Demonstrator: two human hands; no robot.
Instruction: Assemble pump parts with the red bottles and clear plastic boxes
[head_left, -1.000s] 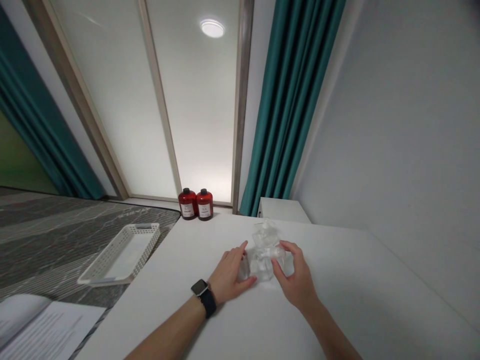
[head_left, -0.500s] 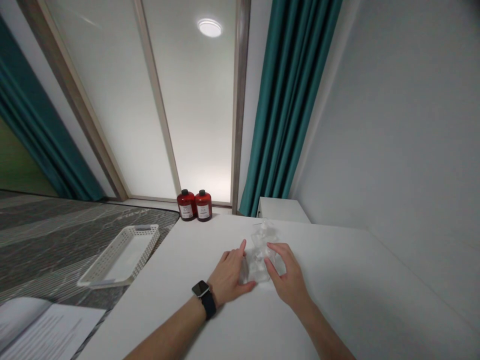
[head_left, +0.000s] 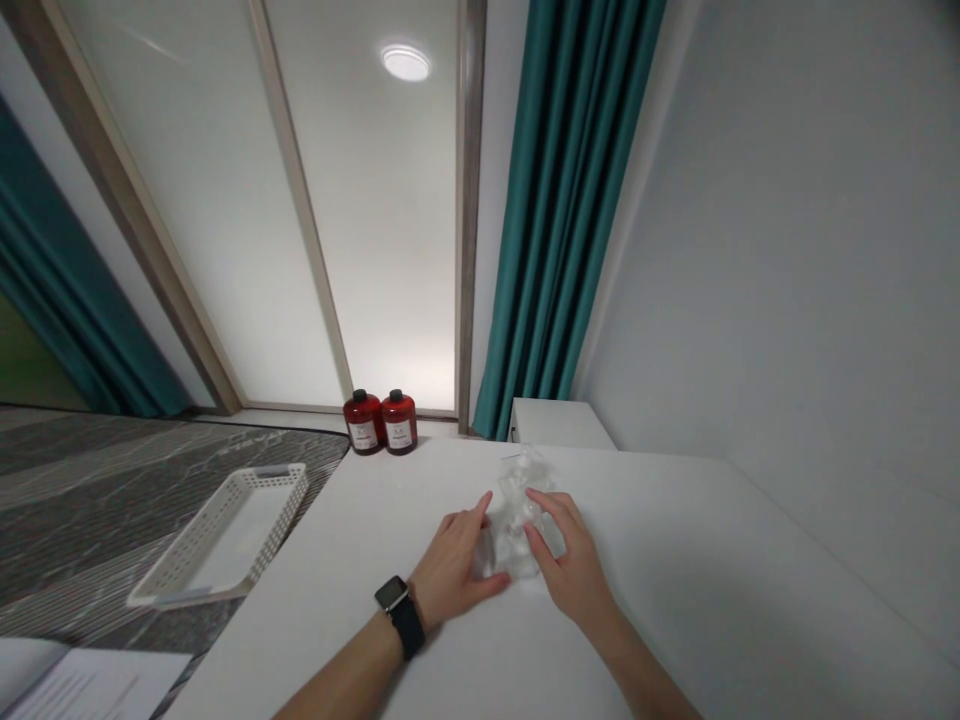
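A cluster of clear plastic bottles point(head_left: 517, 515) stands on the white table point(head_left: 705, 600), one of them with a pump top at the back. My left hand point(head_left: 450, 570), with a dark watch on its wrist, cups the left side of the cluster, thumb under and fingers curled against a bottle. My right hand point(head_left: 570, 570) is pressed to the right side, fingers curved round another clear bottle. The bottles are see-through and hard to tell apart between my fingers.
Two dark red bottles point(head_left: 381, 422) stand at the table's far left corner by the window. A white perforated tray point(head_left: 225, 535) lies on the grey marbled surface to the left. Papers point(head_left: 82, 685) show at the bottom left. A wall bounds the right.
My right hand has slid left and closed in on the bottles. The view has shifted slightly, so everything sits a little further left and lower. The left hand keeps its hold.
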